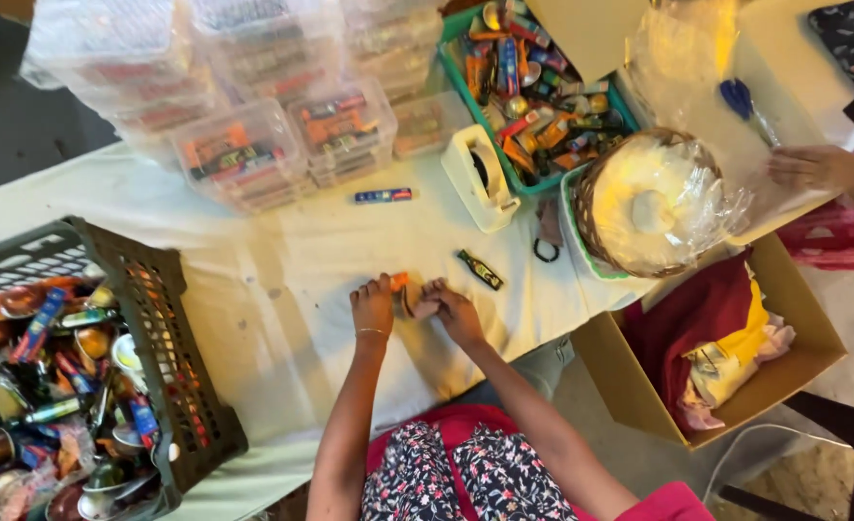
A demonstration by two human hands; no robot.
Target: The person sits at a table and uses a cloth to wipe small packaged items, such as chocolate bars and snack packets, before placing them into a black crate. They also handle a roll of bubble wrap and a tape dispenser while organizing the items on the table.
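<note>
Head view: left hand (373,307) and right hand (453,311) fingers grip a small orange item (403,286), mostly hidden.

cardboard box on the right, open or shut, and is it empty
Open and not empty: the cardboard box has no flaps over its top, and red and yellow cloth lies inside, showing from above.

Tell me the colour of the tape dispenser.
Cream white tape dispenser, best seen in the head view.
</note>
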